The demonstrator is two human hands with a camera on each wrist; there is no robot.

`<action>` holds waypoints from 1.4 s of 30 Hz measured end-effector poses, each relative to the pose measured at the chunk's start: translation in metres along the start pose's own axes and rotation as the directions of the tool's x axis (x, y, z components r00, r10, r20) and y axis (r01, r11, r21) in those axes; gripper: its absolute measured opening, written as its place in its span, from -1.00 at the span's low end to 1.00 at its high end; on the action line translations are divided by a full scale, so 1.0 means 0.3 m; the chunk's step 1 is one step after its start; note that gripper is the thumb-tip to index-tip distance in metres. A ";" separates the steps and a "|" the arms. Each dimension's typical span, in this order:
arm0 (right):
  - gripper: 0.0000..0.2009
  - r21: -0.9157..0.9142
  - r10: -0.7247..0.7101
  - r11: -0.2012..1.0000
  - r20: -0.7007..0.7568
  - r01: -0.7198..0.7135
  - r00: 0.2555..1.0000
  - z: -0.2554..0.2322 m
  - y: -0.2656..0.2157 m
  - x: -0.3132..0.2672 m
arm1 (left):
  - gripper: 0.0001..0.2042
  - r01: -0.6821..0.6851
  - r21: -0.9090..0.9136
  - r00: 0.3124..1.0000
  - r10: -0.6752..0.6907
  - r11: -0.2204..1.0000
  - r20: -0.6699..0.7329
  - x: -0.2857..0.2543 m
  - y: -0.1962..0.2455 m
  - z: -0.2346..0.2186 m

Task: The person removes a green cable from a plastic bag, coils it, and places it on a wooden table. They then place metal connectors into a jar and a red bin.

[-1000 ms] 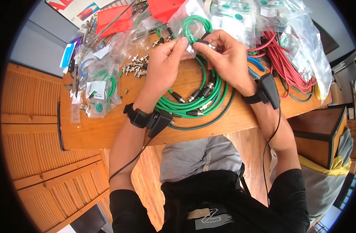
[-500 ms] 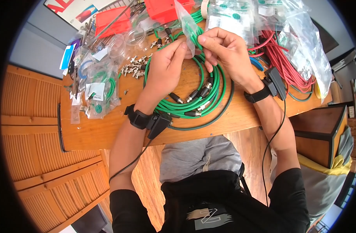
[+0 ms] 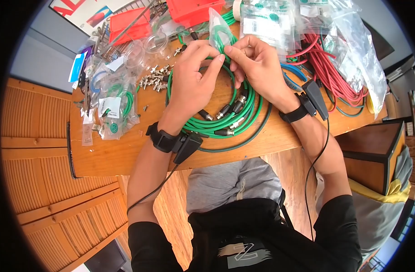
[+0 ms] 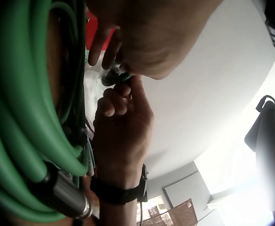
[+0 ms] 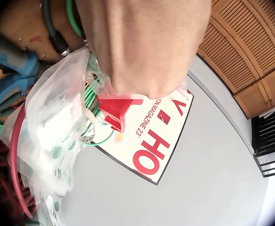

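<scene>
A small clear bag (image 3: 218, 28) with a green cable coil inside stands up between the two hands at the table's far side. The left hand (image 3: 194, 77) pinches the bag's near edge between thumb and curled fingers. From the other side, the right hand (image 3: 264, 65) pinches the bag and cable, its thumb near the left thumb. Under the hands lies a large green cable coil (image 3: 216, 131) with black-and-silver connectors. In the left wrist view the right hand (image 4: 123, 127) has curled fingers; the left hand's grip is partly hidden. The right wrist view hides the right fingertips.
Loose metal connectors (image 3: 155, 78) and bagged cables (image 3: 116, 109) lie left. Red trays (image 3: 130, 26) stand at the back. Labelled clear bags (image 3: 268, 27), blue-handled pliers (image 3: 294, 72) and red cables (image 3: 327, 68) are on the right.
The small coil's black connector, pinched by the right hand a second ago, is no longer visible there. The bag now stands more upright, and the thumbs have come closer together.
</scene>
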State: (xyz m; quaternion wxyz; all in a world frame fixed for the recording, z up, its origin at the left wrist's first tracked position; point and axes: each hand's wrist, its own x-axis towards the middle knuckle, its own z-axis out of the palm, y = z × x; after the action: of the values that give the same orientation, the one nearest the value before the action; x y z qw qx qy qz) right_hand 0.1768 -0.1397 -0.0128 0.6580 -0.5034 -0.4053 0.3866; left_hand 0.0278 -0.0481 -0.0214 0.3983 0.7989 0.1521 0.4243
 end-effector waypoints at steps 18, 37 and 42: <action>-0.70 -0.669 -0.509 0.579 0.151 0.466 0.848 -0.016 0.000 0.001 | -0.89 0.229 -0.376 0.971 -0.240 0.898 0.016 0.013 -0.017 -0.019; -0.80 -0.693 -0.525 0.587 0.068 0.418 0.848 -0.002 -0.001 -0.014 | -0.75 0.309 -0.371 0.951 -0.284 0.876 0.122 0.033 0.018 -0.040; -0.83 -0.702 -0.507 0.492 0.250 0.515 0.825 -0.030 -0.007 -0.008 | -0.52 0.356 -0.733 0.899 -0.427 0.579 0.099 0.064 0.025 -0.091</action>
State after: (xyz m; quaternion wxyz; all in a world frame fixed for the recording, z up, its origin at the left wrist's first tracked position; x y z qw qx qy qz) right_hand 0.1843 -0.1455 -0.0127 0.4752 -0.5815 -0.6599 -0.0235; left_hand 0.0168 -0.0279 0.0038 0.7617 0.4965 0.1583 0.3850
